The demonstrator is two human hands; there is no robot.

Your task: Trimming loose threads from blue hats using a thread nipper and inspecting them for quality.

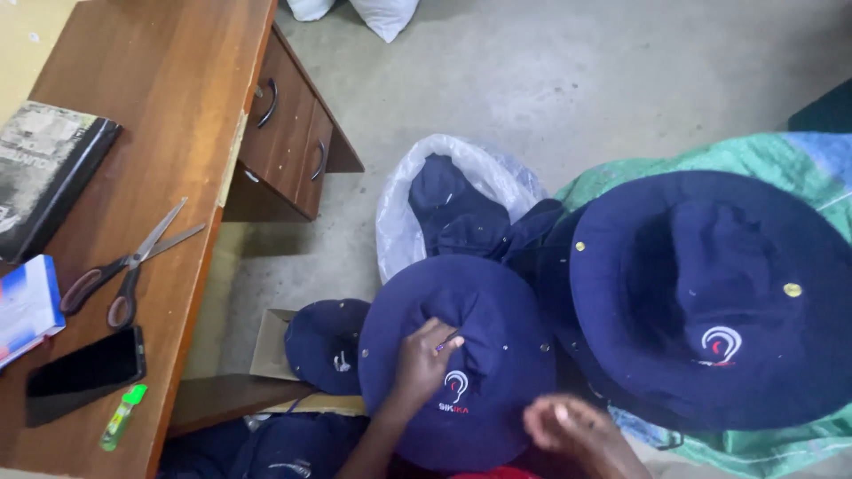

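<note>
Just right of the brown wooden desk (169, 98), the person's left hand (426, 355) is resting on the crown of a navy blue wide-brimmed fabric hat (497, 355), fingers curled and pinching a small thin object against the cloth. The right hand (577, 430) is hovering blurred beside the brim, whether clasping anything being impossible to tell. On the desk, 1 pair of steel scissors (124, 270) is lying.

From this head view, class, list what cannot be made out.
- Right hand: motion-blurred, so its grip is unclear.
- Left hand on the navy hat: the small item at its fingertips is too small.
- Plastic bag: contents mostly hidden.
- Book: cut by left edge.
</note>
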